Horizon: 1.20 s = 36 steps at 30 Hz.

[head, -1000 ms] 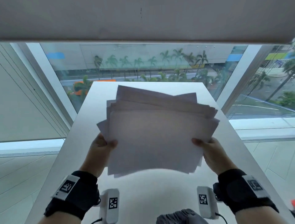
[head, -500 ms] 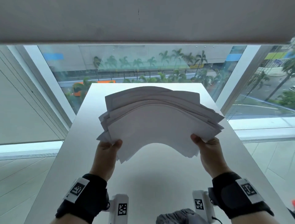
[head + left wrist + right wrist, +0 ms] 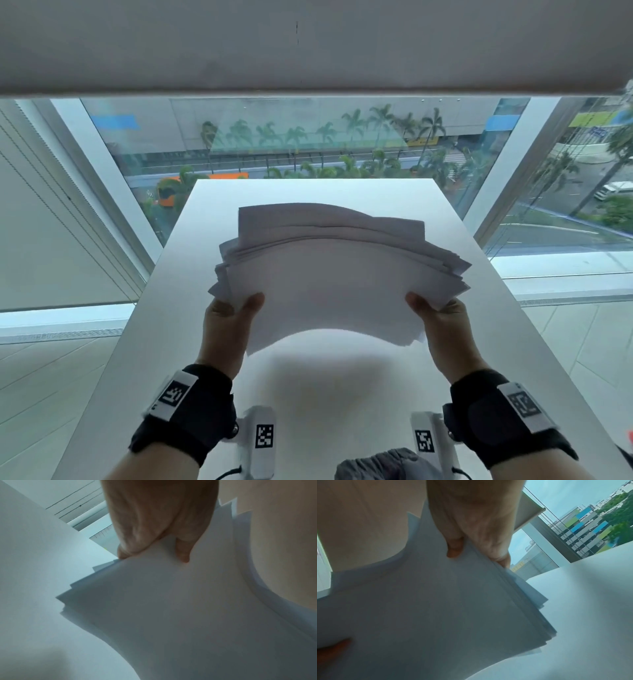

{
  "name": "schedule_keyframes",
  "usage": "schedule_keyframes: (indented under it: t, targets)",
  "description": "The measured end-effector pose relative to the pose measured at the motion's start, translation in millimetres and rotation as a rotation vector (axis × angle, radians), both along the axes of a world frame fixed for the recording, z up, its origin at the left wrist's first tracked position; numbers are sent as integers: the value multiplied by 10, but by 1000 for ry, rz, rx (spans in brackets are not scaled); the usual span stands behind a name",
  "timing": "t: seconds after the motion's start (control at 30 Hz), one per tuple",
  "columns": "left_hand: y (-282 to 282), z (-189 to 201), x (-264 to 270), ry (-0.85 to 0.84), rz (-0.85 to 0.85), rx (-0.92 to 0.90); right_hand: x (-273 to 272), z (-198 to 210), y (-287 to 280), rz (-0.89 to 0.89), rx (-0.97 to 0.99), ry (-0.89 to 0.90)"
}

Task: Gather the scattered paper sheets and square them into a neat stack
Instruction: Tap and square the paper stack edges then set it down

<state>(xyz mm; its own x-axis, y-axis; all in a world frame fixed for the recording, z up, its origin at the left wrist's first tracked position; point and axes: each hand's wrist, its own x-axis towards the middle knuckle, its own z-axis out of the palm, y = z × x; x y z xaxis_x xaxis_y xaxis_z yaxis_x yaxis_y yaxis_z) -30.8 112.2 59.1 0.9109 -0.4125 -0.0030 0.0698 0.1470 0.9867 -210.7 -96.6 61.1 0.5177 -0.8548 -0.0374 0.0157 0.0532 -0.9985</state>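
Observation:
A bundle of white paper sheets (image 3: pixel 329 281) hangs above the white table (image 3: pixel 164 342), bowed upward in the middle, its edges fanned and uneven. My left hand (image 3: pixel 233 315) grips the bundle's left side, thumb on top and fingers hidden underneath. My right hand (image 3: pixel 435 315) grips the right side in the same way. In the left wrist view the thumb and fingers of the left hand (image 3: pixel 154 555) pinch the sheets (image 3: pixel 171 608), whose corners step out unevenly. The right wrist view has the right hand (image 3: pixel 476 555) clamped on the paper (image 3: pixel 436 608), with staggered edges at the right.
The table is narrow and ends at a large window (image 3: pixel 308 144) ahead. Tiled floor (image 3: pixel 51 377) lies on both sides. A grey cloth item (image 3: pixel 387 466) sits at the near table edge.
The sheets have tipped from upright and facing me to a flatter, arched position, and both hands have moved forward over the table with them.

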Motion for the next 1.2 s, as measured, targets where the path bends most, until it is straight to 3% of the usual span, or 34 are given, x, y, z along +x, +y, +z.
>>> schedule_keyframes:
  t: [0.2, 0.43, 0.57, 0.77, 1.1, 1.2]
  targets:
    - [67, 113, 136, -62, -43, -89, -28, 181, -80, 98, -51, -105]
    - [72, -49, 252, 59, -101, -31, -9, -61, -150, 133, 24, 34]
    - [28, 18, 233, 8, -48, 33, 13, -17, -119, 38, -70, 98]
    - [-52, 196, 164, -58, 29, -112, 87, 158, -123, -53, -167, -19]
    - [12, -11, 61, -6, -41, -2, -19, -148, -229, 110, 57, -36]
    - [-6, -17, 130, 9, -84, 51, -18, -165, -219, 110, 28, 12]
